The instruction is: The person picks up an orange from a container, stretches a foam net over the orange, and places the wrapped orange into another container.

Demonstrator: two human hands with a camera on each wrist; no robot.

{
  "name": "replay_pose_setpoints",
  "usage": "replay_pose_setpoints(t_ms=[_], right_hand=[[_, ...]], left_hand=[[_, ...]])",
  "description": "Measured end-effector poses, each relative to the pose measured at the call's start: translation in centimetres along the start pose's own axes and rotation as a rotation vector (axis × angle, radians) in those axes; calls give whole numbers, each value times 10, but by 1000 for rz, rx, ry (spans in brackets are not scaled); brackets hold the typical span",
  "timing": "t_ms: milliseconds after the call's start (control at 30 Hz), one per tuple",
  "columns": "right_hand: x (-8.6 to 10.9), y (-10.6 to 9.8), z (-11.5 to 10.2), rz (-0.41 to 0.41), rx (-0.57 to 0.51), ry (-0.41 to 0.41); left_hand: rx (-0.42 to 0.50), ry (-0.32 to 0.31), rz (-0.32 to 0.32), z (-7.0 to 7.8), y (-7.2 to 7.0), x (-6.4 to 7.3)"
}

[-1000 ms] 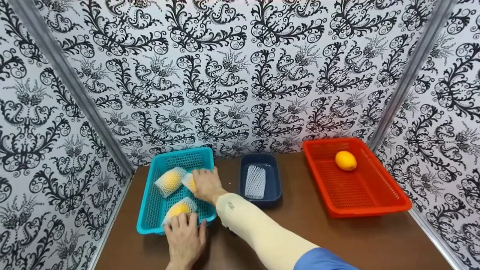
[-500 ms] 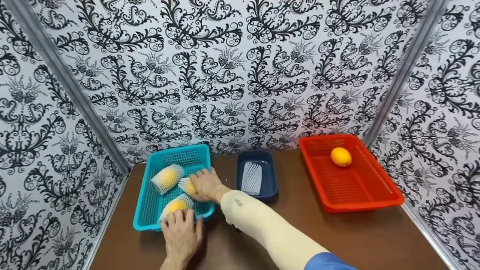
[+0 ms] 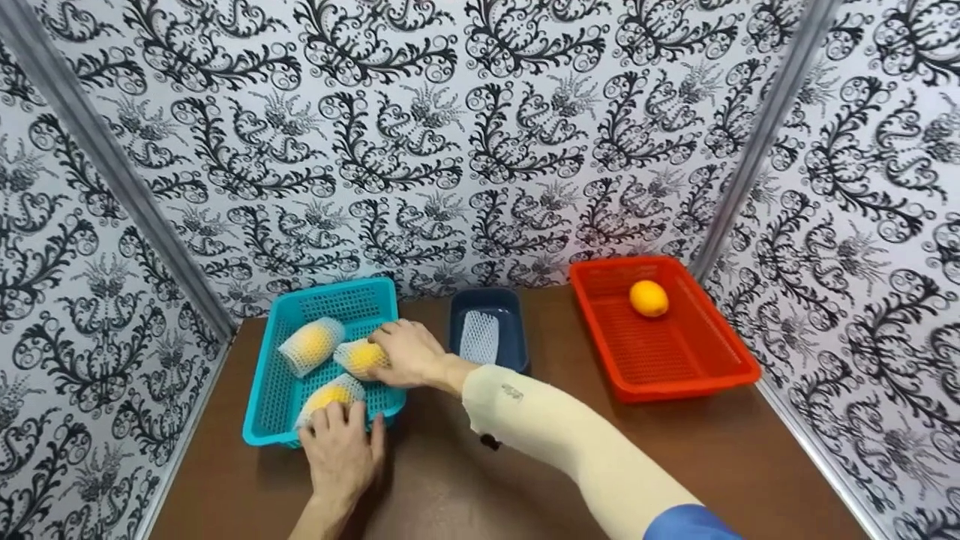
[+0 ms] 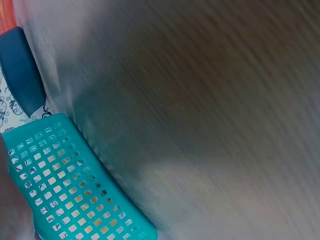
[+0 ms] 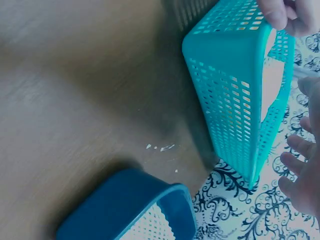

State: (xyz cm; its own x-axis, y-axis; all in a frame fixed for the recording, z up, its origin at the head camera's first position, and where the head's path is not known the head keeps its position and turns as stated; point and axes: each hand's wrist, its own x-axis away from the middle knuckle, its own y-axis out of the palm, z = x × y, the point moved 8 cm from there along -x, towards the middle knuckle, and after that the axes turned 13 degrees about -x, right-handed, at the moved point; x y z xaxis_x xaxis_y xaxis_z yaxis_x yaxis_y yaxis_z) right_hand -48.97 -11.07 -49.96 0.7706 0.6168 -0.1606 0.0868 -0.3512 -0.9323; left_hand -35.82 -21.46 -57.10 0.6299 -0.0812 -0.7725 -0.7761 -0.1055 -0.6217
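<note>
In the teal basket [image 3: 259, 386] lie three yellow oval fruits in white foam net sleeves: a back left fruit [image 3: 312, 346], a right fruit [image 3: 361, 358] and a front fruit [image 3: 330, 395]. My left hand [image 3: 339, 454] is at the basket's near rim, fingers bent over it against the front fruit, thumb outside. My right hand [image 3: 412, 352] reaches over the right rim, fingertips at the right fruit. The right wrist view shows the fingers of this right hand [image 5: 305, 150] spread apart, with nothing gripped between them.
A dark blue bin [image 3: 514, 330] beside the basket holds a white foam net sleeve [image 3: 478, 337]. Farther right stands a red basket [image 3: 660, 352] with one unwrapped yellow fruit [image 3: 649, 298]. Patterned walls enclose the brown table [image 3: 480, 480].
My right hand has drawn slightly back to the right, leaving more of the right fruit visible. The left hand keeps its place at the near rim. The head view has shifted a little.
</note>
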Motion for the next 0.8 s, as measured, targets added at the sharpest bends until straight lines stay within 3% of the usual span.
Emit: replay_pose_setpoints(t_ms=[300,567,667,800], right_hand=[[57,-33,11,94,-105,-7],[112,-71,60,170,-221,96],[133,-85,80,212,-249,136],[159,-100,99,269,-247,151]], left_hand=[[11,4,-53,-3,-3,-3],[41,-28,-181,-7,2,-9],[62,-29,-174,-5,-1,-9],[118,-29,-116,3,-9,-6]])
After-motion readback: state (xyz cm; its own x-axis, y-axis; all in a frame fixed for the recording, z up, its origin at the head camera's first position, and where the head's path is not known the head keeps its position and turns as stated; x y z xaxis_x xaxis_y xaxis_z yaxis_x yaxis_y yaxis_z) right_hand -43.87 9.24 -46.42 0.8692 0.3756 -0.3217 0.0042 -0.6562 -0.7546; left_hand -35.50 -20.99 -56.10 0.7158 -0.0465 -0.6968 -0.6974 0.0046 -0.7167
